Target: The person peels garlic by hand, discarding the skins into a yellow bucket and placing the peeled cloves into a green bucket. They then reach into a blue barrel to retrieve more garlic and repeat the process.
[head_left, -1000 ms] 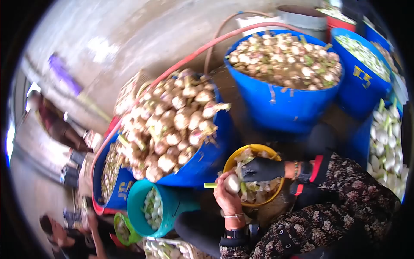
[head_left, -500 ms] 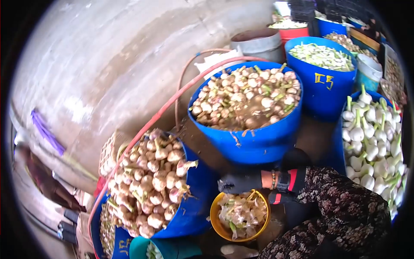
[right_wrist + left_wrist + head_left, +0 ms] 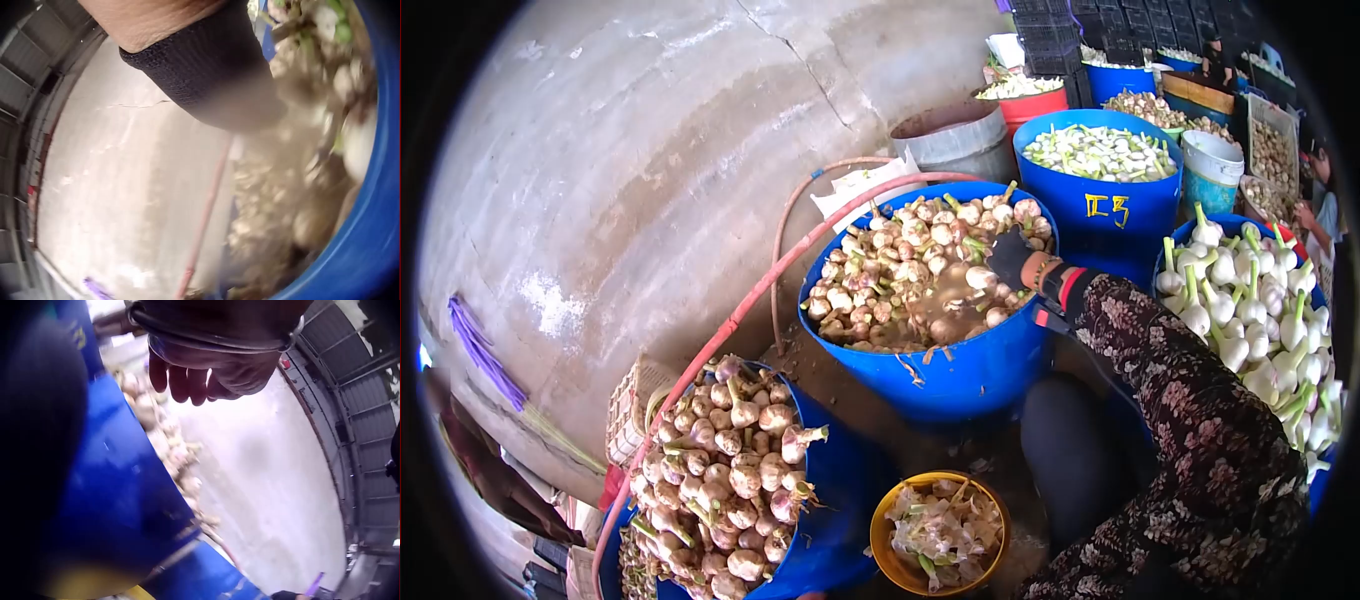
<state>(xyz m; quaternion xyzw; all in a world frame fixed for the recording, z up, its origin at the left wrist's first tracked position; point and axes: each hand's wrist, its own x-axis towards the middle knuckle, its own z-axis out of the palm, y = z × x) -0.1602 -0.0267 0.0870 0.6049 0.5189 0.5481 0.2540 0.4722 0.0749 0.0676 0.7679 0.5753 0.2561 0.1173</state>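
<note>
My right hand (image 3: 1012, 258), in a black glove, reaches over the right rim of a large blue tub (image 3: 940, 385) of garlic bulbs in murky water. Its fingers lie low over the wet garlic bulbs (image 3: 880, 270). In the right wrist view the glove (image 3: 206, 69) blurs toward its far end, and I cannot tell whether its fingers hold anything. My bare left hand (image 3: 212, 369) shows in the left wrist view with fingers loosely bent and no object visible in them. It is beside a blue tub (image 3: 125, 469) heaped with unpeeled garlic.
A yellow bucket (image 3: 875, 530) of peelings stands at the front, beside my knee (image 3: 1065, 450). Clean white garlic (image 3: 1260, 330) fills a tub on the right. A red hose (image 3: 740, 315) arches past the tubs along the wall. More filled tubs and stacked black crates (image 3: 1040, 40) stand behind.
My right hand has gone from the yellow bucket forward to the water-filled tub. The left hand, earlier holding a white bulb with a green stem, has dropped out of the head view, which has turned.
</note>
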